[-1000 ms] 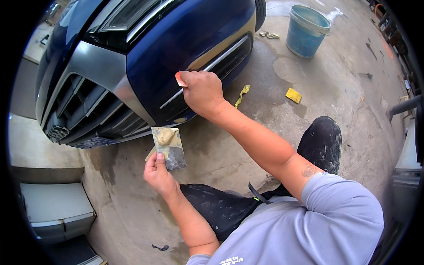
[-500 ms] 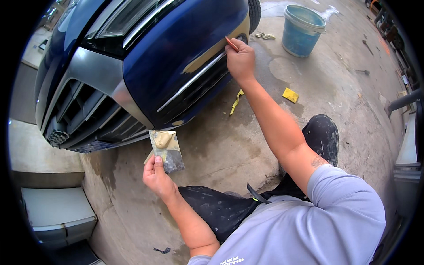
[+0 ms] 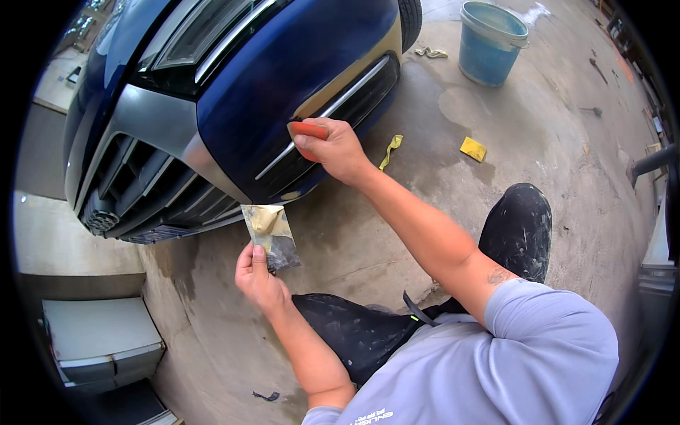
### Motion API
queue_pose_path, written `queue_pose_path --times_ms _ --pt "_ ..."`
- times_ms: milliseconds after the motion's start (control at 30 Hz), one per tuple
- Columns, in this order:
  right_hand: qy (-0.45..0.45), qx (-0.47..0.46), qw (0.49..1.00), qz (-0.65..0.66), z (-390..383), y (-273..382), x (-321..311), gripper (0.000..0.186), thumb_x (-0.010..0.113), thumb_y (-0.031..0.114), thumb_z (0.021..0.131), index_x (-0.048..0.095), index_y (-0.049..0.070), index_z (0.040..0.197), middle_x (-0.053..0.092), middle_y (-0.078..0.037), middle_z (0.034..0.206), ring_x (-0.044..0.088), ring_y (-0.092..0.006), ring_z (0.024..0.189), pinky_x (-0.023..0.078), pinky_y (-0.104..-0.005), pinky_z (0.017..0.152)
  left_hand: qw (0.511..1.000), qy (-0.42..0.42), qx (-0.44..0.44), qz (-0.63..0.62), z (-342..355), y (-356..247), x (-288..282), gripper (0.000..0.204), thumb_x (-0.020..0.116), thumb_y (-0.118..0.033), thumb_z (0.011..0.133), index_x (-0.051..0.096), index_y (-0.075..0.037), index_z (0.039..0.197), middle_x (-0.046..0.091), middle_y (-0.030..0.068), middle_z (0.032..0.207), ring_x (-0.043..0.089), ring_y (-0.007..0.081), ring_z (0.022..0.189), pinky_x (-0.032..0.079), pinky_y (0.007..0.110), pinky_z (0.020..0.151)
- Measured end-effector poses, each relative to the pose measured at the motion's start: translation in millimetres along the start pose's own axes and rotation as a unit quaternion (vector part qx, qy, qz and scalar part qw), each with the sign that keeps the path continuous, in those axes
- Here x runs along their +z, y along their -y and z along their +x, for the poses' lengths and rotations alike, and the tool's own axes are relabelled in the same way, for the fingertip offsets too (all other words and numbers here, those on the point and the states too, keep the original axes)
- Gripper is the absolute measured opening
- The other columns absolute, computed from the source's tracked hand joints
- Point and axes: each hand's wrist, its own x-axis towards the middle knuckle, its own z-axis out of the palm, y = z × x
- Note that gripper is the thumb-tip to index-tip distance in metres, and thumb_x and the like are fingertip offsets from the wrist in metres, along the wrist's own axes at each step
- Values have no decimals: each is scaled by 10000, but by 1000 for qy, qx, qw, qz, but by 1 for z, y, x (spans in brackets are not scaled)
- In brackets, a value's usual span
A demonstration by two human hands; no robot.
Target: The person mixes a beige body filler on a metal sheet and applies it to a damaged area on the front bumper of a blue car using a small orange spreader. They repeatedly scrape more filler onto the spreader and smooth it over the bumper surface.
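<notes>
My right hand (image 3: pixel 338 150) grips a red putty spreader (image 3: pixel 307 130), held against the dark blue car bumper (image 3: pixel 251 106) just above its chrome strip. A band of beige filler (image 3: pixel 347 79) runs along the bumper from the spreader toward the wheel. Lower and to the left, my left hand (image 3: pixel 261 276) pinches a small flat mixing plate (image 3: pixel 278 244) by its near edge, thumb on top. A mound of beige putty (image 3: pixel 264 219) sits on the plate's far half; the near half is smeared grey. The plate is apart from the car.
A blue bucket (image 3: pixel 492 46) stands on the concrete floor beyond the bumper, with a crumpled rag (image 3: pixel 431 53) beside it. Nearer lie a yellow pad (image 3: pixel 473 149) and a yellow strip (image 3: pixel 391 151). The car's grille (image 3: pixel 152 177) is at left, above a grey box (image 3: pixel 103 333).
My right hand has moved the spreader left and nearer along the bumper, from the wheel end to the filler's near end. My left hand stays almost in place with the plate.
</notes>
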Motion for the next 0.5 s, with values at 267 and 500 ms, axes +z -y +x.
queue_pose_path --times_ms 267,500 --pt "158 113 969 154 -64 28 -5 325 720 234 941 648 13 1168 679 -37 1049 616 -98 975 502 -275 882 997 65 -13 -28 0 2 18 250 701 -32 913 654 86 1128 720 137 1012 688 176 871 548 287 831" --pt "174 93 976 92 -66 19 1 251 723 189 940 670 48 1141 677 -9 1053 611 -91 972 502 -280 879 998 38 -20 -54 -2 -1 15 222 694 -10 914 657 101 1103 717 120 993 672 149 853 535 265 813"
